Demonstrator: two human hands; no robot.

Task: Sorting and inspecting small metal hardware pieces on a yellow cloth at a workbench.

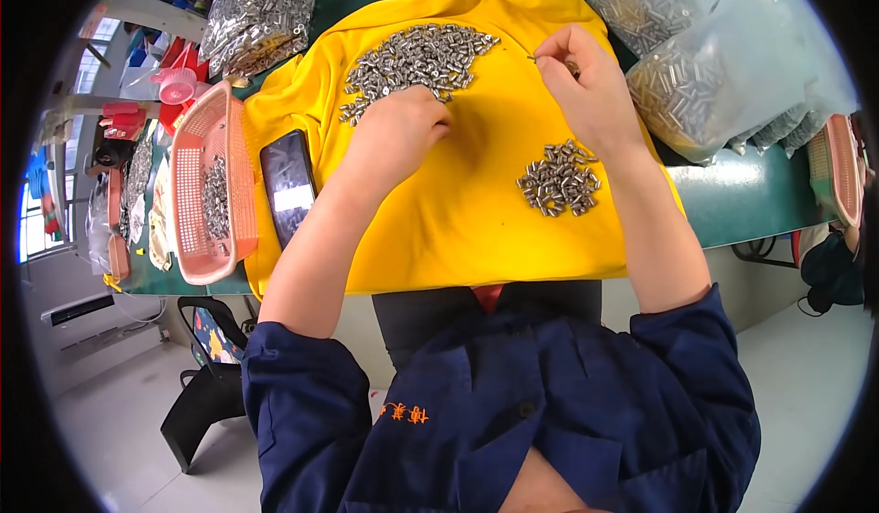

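A large heap of small silver metal cylinders (417, 55) lies on a yellow cloth (458, 229). My left hand (400, 129) is at the heap's near edge, its fingers curled down; their tips and anything in them are hidden. Over the cloth to the right of the heap, my right hand (591, 87) is closed in a pinch. A tiny dark tip shows at its thumb and forefinger, and something brass-coloured shows between the curled fingers; I cannot make out either piece. Nearer to me, below the right hand, lies a smaller pile of the same cylinders (560, 179).
Left of the cloth stand a black phone (288, 183) and a pink plastic basket (240, 225) with small metal parts. Clear bags of metal parts (682, 87) crowd the right, and another bag (256, 19) sits far left. The green table (746, 204) shows at the right; a black chair (206, 412) stands lower left.
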